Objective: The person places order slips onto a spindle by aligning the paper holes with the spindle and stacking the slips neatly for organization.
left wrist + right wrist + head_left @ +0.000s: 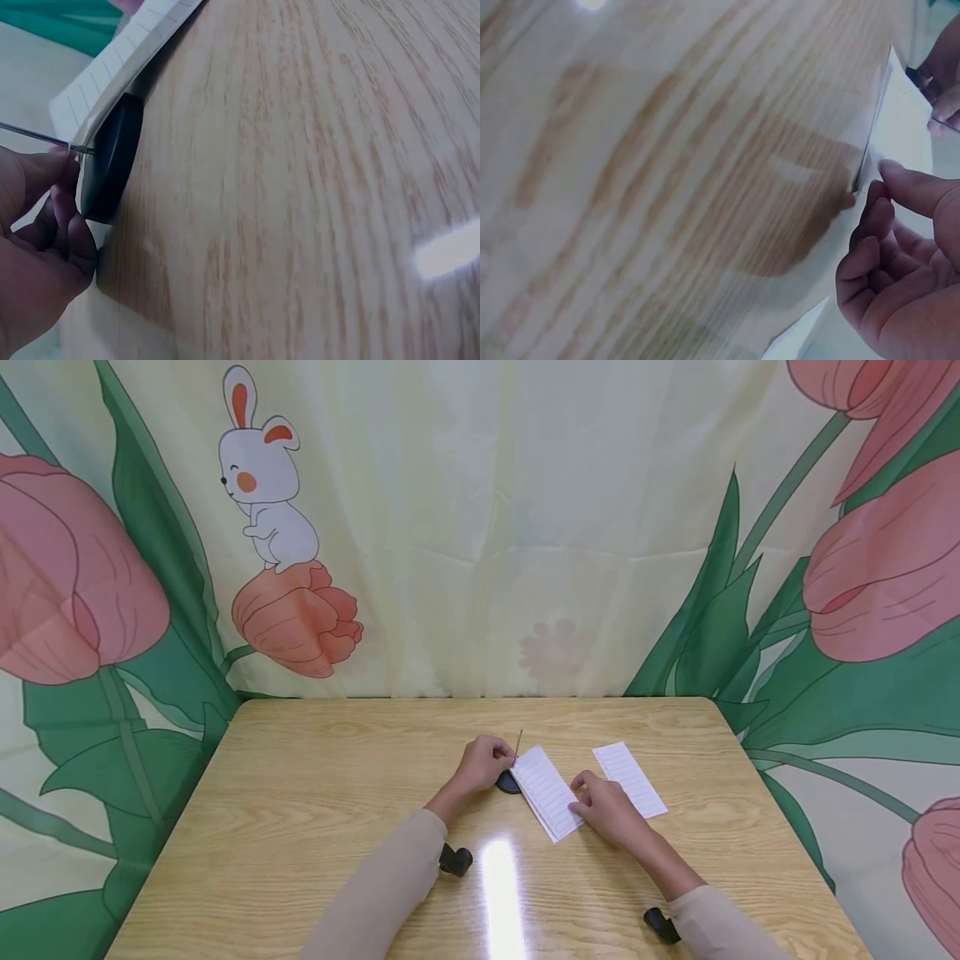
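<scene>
A bill spike stands on the table, its thin metal rod [519, 742] rising from a round black base [116, 161]. A small stack of lined paper sheets [547, 793] slants to the right from the rod, which seems to pass through the stack's upper left corner. My left hand [483, 764] pinches that corner close against the rod, just above the base. With thumb and curled fingers, my right hand [907, 277] pinches the lower right edge of the same stack. Behind the right hand lies a separate lined sheet [630, 779].
The wooden table [337, 793] ends at a curtain [435, 568] printed with a rabbit and tulips. Black wrist cameras sit under both forearms, the left one [456, 861] and the right one [660, 925]. A bright glare streak [501, 897] crosses the tabletop in front.
</scene>
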Demonstrator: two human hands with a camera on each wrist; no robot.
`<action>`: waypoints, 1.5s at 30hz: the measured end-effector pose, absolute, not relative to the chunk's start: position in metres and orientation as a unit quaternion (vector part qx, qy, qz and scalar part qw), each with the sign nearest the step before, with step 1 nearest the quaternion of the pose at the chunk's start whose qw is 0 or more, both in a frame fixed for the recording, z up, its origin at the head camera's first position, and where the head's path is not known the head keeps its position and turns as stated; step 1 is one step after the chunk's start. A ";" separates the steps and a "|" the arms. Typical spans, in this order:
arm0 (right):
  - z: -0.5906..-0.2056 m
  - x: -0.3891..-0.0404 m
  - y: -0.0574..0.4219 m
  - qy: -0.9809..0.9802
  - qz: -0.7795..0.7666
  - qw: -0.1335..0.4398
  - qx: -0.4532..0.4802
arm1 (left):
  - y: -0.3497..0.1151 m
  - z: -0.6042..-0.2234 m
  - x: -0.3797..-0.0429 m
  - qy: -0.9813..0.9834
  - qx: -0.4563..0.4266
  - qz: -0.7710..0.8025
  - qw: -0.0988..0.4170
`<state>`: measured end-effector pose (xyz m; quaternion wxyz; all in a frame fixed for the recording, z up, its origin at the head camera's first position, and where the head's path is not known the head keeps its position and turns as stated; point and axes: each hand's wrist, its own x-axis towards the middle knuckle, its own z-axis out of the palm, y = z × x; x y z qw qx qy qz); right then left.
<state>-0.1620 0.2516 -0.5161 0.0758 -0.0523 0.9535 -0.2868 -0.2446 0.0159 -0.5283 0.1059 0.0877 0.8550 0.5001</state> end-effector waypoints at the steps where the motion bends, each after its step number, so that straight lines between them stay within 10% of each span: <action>1: -0.516 -0.162 0.251 0.954 -0.286 0.077 -0.052 | 0.016 -0.529 -0.245 0.856 0.089 0.499 0.105; 45: -0.507 -0.144 0.341 0.977 -0.211 0.000 0.010 | -0.006 -0.544 -0.239 0.879 0.177 0.433 0.093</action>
